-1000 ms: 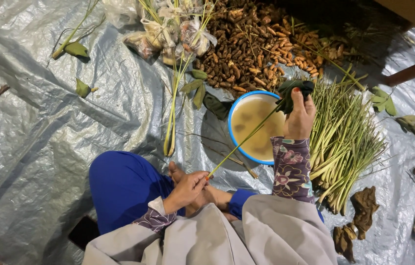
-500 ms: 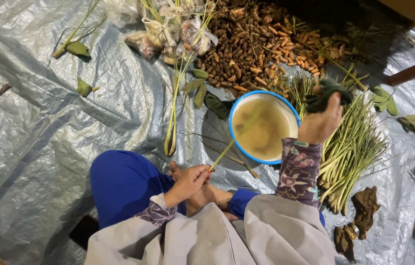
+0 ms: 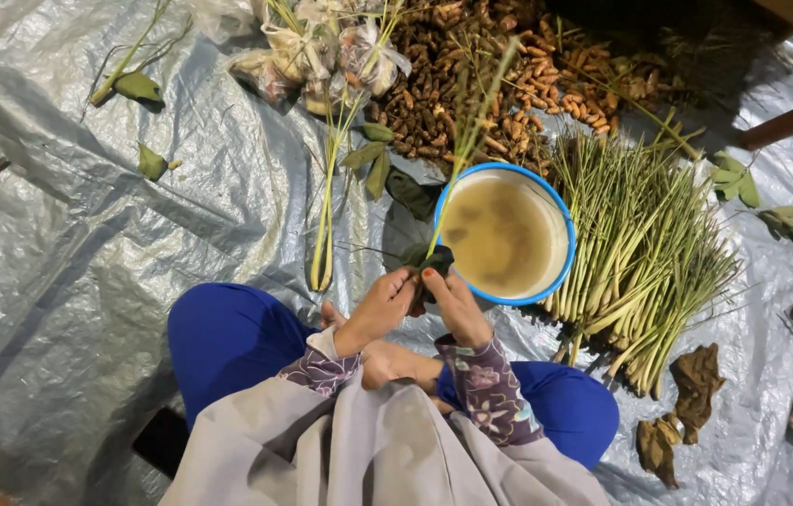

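Left hand (image 3: 379,307) and right hand (image 3: 452,305) are both closed on a dark folded leaf (image 3: 429,260) with a long green stalk (image 3: 465,141) rising from it, held just beside the rim of the blue-rimmed bowl (image 3: 560,220) of brownish liquid. A bundle of green stalks (image 3: 644,244) lies right of the bowl on the grey tarpaulin (image 3: 87,262).

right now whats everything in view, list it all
tarp: one, silvery grey, covers the floor
bowl: one, blue rim, murky brown liquid, centre
green stalks: one big pile, right of the bowl
brown roots: heap, top centre
plastic-wrapped bundles: several, top, left of the roots
loose stalks: a few, green-yellow, left of the bowl
loose leaves: a few, green, upper left
dried brown pieces: some, lower right
folded leaf with stalk: one, dark green, in both hands
left hand: grip on the leaf
right hand: grip on the leaf
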